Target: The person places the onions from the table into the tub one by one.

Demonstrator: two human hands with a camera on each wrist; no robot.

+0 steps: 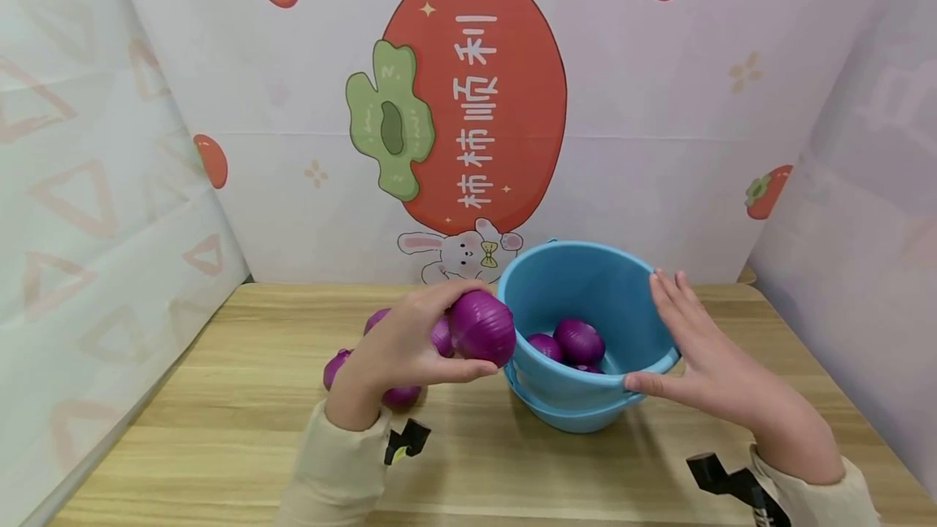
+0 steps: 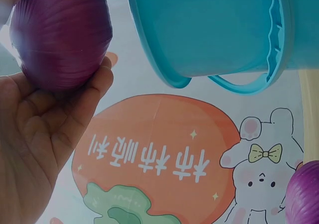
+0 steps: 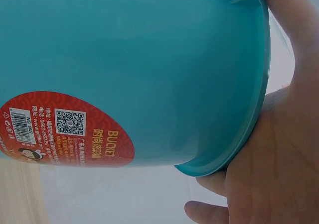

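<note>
My left hand (image 1: pixel 398 352) grips a purple onion (image 1: pixel 482 328) between thumb and fingers, just left of the bucket's rim. In the left wrist view this onion (image 2: pixel 62 35) is large at the upper left, above the palm. The light-blue bucket (image 1: pixel 586 267) tilts toward me, and several purple onions (image 1: pixel 579 341) lie inside it. My right hand (image 1: pixel 721 372) rests on the bucket's right rim with thumb and fingers spread and fairly straight. In the right wrist view the palm (image 3: pixel 279 159) lies along the rim, beside the blue wall (image 3: pixel 139 59).
Several more purple onions (image 1: pixel 402 396) lie on the wooden table (image 1: pixel 220 381) behind and below my left hand, partly hidden by it. A white backdrop (image 1: pixel 644 104) with a persimmon print stands behind the table, with pale side panels (image 1: pixel 95 226) left and right.
</note>
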